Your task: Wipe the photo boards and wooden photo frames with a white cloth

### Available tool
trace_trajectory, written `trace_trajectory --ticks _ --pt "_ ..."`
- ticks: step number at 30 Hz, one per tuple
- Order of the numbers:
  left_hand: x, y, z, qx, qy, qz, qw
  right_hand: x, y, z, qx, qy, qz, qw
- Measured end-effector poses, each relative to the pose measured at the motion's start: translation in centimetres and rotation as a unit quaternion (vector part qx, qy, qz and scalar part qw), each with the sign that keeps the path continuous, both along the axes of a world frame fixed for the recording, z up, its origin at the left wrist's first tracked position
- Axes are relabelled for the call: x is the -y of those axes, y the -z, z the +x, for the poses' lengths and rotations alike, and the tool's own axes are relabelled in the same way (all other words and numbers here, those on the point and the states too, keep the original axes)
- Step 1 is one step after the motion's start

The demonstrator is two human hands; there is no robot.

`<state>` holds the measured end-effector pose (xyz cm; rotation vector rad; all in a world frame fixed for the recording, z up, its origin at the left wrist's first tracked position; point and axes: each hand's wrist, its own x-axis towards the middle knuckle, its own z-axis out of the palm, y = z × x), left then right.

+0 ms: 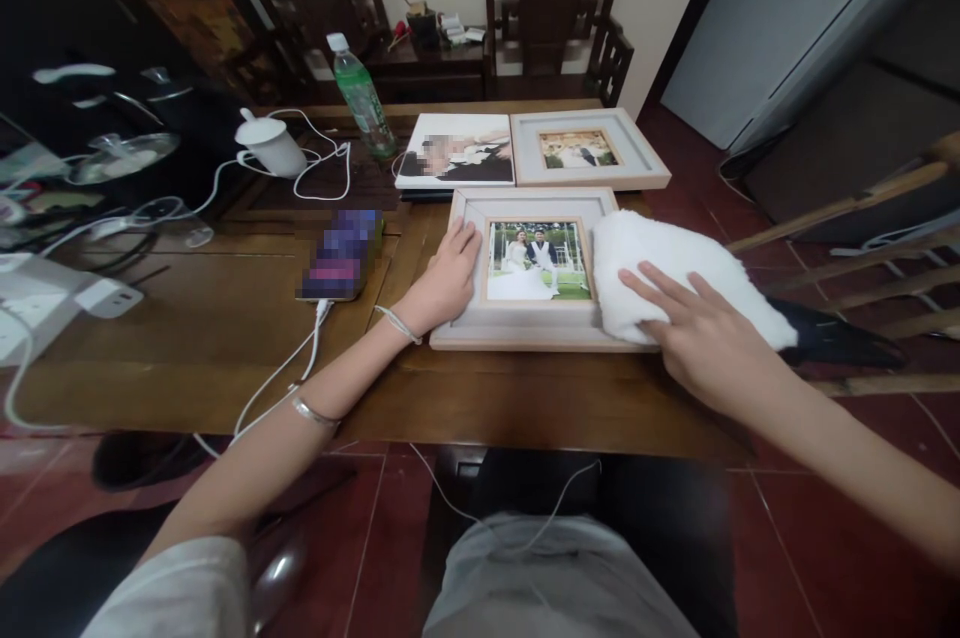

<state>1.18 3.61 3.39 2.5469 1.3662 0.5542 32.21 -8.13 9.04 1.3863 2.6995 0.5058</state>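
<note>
A light wood picture frame lies flat on the table, its photo of two people seated outdoors facing up. My left hand rests on the frame's left border with its fingers stretched out; the thumb does not show clearly. Over the frame's right side lies a fluffy white cloth, hiding that border and hanging out past the frame. My right hand has the cloth under its fingers, pressed against the frame. Behind are a second wooden frame and a white-edged photo panel, side by side.
On the wooden table, a phone with a white charging cable lies left of the frame. Farther back stand a green-labelled bottle and a lidded white cup. A power strip is at far left; a wooden chair is right.
</note>
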Motion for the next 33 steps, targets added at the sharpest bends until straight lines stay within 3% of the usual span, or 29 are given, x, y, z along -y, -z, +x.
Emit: trace_trajectory --ticks 7,10,13,20,23,27,33 --pt "0.1 0.1 -0.3 0.023 0.001 -0.002 1.000 -9.2 -0.1 -1.4 -0.003 0.051 -0.016 0.999" --pt "0.1 0.2 -0.5 0.032 -0.002 -0.005 0.999 -10.4 -0.1 -1.3 -0.011 0.053 -0.020 0.998" --pt "0.0 0.3 -0.5 0.047 -0.002 0.001 0.999 -8.0 -0.1 -1.1 -0.011 0.034 -0.034 0.999" --pt "0.3 0.0 -0.1 0.034 -0.021 -0.003 0.999 3.5 -0.9 -2.2 -0.069 -0.004 -0.047 0.996" --pt "0.3 -0.2 0.0 0.018 -0.020 -0.013 1.000 4.9 -0.9 -3.1 -0.090 -0.006 -0.047 0.995" --pt "0.2 -0.4 -0.1 0.002 0.001 -0.017 1.000 1.7 -0.1 -3.5 -0.058 0.010 -0.035 0.998" --pt "0.0 -0.3 -0.4 0.003 0.017 -0.015 1.000 -8.2 0.0 -3.6 -0.034 0.060 -0.031 0.997"
